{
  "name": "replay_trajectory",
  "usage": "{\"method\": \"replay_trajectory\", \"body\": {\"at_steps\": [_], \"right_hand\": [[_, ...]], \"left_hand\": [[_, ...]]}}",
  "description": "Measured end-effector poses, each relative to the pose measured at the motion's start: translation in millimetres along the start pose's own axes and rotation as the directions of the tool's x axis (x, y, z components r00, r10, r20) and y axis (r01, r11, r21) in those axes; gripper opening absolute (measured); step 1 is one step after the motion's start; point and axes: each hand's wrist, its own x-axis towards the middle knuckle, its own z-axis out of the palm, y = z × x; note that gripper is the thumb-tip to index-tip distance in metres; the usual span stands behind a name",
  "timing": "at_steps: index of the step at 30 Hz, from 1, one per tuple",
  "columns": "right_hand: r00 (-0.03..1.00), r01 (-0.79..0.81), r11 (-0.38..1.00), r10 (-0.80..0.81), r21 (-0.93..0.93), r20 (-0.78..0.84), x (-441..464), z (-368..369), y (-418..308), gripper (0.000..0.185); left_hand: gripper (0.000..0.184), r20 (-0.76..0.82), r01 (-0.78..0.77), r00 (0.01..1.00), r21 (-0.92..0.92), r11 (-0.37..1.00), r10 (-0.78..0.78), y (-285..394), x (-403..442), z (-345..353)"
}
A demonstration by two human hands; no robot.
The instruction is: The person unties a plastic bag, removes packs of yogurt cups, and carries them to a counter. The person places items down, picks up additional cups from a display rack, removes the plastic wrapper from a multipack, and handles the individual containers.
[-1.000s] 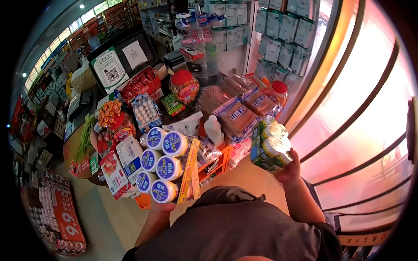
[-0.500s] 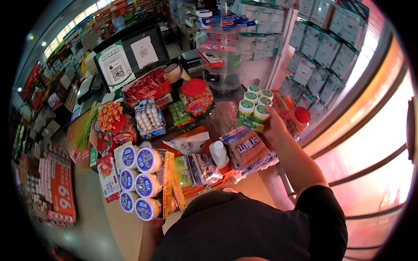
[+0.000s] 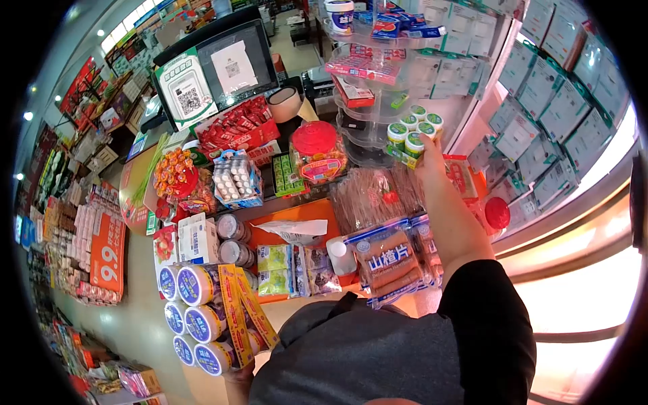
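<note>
My left hand [image 3: 241, 373], low in the view, is under a box of white tubs with blue-purple lids [image 3: 199, 324], its fingers mostly hidden behind it. A yellow-orange printed cardboard strip [image 3: 236, 310] runs along the box's side. My right hand [image 3: 430, 156] is stretched forward and closed on a small pack of green-and-white gum bottles [image 3: 413, 129], held beside the clear tiered display stand [image 3: 378, 145]. Below that arm lie blue-edged packs of brown hawthorn slices [image 3: 388, 260] and a white bottle [image 3: 341, 256].
On the counter stand a red-lidded candy jar [image 3: 317, 152], a box of red sachets [image 3: 236, 128], a box of white bottles [image 3: 236, 177] and a tub of orange lollipops [image 3: 177, 177]. Behind is a dark screen [image 3: 256, 57] with QR cards. Shelves of white boxes [image 3: 540, 128] rise at right.
My right hand has carried the gum pack up and away, closer to the display stand. The box of tubs in my left hand sits lower and further left. The whole view has shifted.
</note>
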Motion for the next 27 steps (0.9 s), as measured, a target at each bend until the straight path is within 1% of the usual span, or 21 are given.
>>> {"method": "replay_trajectory", "body": {"at_steps": [1, 3, 5, 8, 11, 14, 15, 18, 19, 22, 23, 26, 27], "right_hand": [[1.0, -0.027, 1.0, 0.027, 0.014, -0.009, 3.8, -1.9, 2.0, 0.072], [0.998, -0.034, 0.999, 0.033, 0.012, 0.044, 11.6, -5.2, 5.7, 0.073], [0.996, -0.018, 1.0, 0.017, 0.012, 0.091, 19.9, -9.6, 12.6, 0.069], [0.993, -0.1, 0.994, 0.098, 0.033, 0.067, 25.6, -10.5, 16.6, 0.066], [0.987, -0.108, 0.994, 0.109, -0.011, 0.122, 35.4, -7.7, 10.9, 0.047], [0.963, -0.269, 0.948, 0.267, -0.169, -0.036, 34.2, -5.5, -7.0, 0.044], [0.976, -0.214, 0.963, 0.216, -0.162, -0.007, 28.9, -2.5, -7.7, 0.043], [0.988, -0.143, 0.951, 0.153, -0.276, 0.015, 16.7, -1.9, -10.6, 0.045], [0.982, -0.167, 0.964, 0.182, -0.207, 0.056, 1.6, 11.3, -15.9, 0.062], [0.988, -0.109, 0.967, 0.131, -0.231, 0.079, -11.2, 25.9, 8.5, 0.068], [0.984, -0.066, 0.983, 0.093, -0.173, 0.152, -17.7, 32.4, 13.0, 0.073], [0.95, -0.236, 0.949, 0.271, -0.21, 0.157, -6.5, 30.0, 14.7, 0.07], [0.939, -0.273, 0.929, 0.314, -0.251, 0.14, -3.9, 31.1, 9.1, 0.054]], "left_hand": [[0.075, -0.013, 0.001, 1.0, -0.005, 1.0, -0.001, -2.9, -1.2, 2.1], [0.075, -0.025, 0.001, 1.0, -0.007, 1.0, -0.001, -7.0, -3.7, 5.1], [0.075, -0.035, 0.006, 0.999, -0.009, 1.0, -0.006, -10.7, -5.8, 6.8], [0.075, -0.049, 0.001, 0.999, -0.002, 1.0, -0.002, -13.0, -5.9, 11.4], [0.075, -0.059, 0.0, 0.998, -0.002, 1.0, 0.0, -16.2, -8.5, 14.7], [0.075, -0.063, 0.0, 0.998, 0.003, 1.0, 0.001, -16.7, -9.6, 14.7], [0.075, -0.06, -0.002, 0.998, 0.008, 1.0, 0.003, -16.0, -10.0, 14.0], [0.076, -0.051, -0.004, 0.999, 0.005, 1.0, 0.004, -17.2, -12.3, 9.8], [0.075, -0.061, -0.003, 0.998, -0.005, 1.0, 0.003, -17.6, -12.0, 11.1], [0.07, -0.107, -0.013, 0.994, -0.055, 0.998, 0.007, -17.8, -6.9, 20.6], [0.07, -0.11, -0.002, 0.994, -0.054, 0.999, -0.004, -17.1, -5.4, 21.4], [0.069, -0.105, 0.004, 0.994, -0.042, 0.999, -0.009, -15.4, -1.3, 22.5], [0.069, -0.105, 0.006, 0.994, -0.041, 0.999, -0.01, -15.2, -1.0, 20.7]]}}
